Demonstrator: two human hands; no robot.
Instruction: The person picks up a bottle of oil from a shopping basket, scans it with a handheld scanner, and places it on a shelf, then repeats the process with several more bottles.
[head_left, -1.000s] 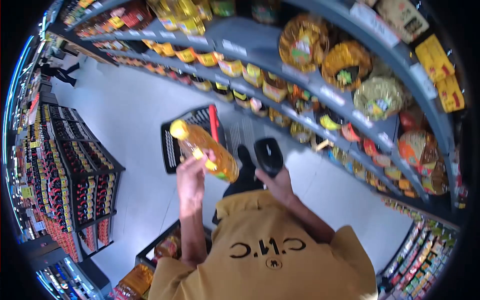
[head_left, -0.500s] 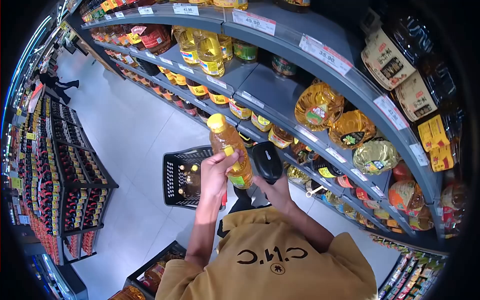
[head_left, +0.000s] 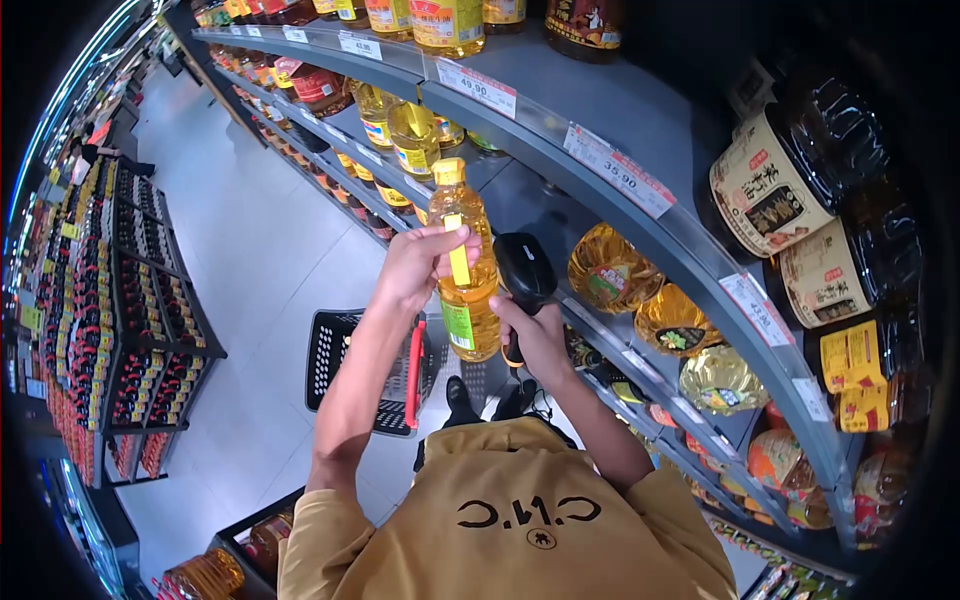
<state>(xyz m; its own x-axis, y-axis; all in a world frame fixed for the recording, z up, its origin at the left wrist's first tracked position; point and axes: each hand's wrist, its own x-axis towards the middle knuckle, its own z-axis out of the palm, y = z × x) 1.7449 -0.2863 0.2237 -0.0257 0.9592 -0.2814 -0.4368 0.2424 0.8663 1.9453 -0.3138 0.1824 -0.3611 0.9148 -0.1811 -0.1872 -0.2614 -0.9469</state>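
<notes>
My left hand (head_left: 418, 264) is closed round the yellow handle of a clear oil bottle (head_left: 478, 315), which stands nearly upright in front of my chest. The bottle has a yellow cap and a green-and-white label low on its side. In my right hand (head_left: 538, 340) is a black handheld barcode scanner (head_left: 527, 268), its rounded head beside the bottle and pointing away from me. The right thumb reaches to the bottle's side. Below my left forearm, a black shopping basket (head_left: 332, 362) with a red handle (head_left: 413, 375) is on the floor, partly hidden by the arm.
Curved grey shelves (head_left: 560, 120) with price tags and several oil bottles run along the front and right. A stepped display rack (head_left: 140, 340) of dark bottles stands at left. Large oil jugs (head_left: 205, 577) sit in a bin at lower left. A person (head_left: 110, 158) is far off at upper left.
The bottle and scanner have risen towards the shelf, and the bottle is more upright. My view has shifted; my left forearm now covers more of the basket and hides the bottles in it.
</notes>
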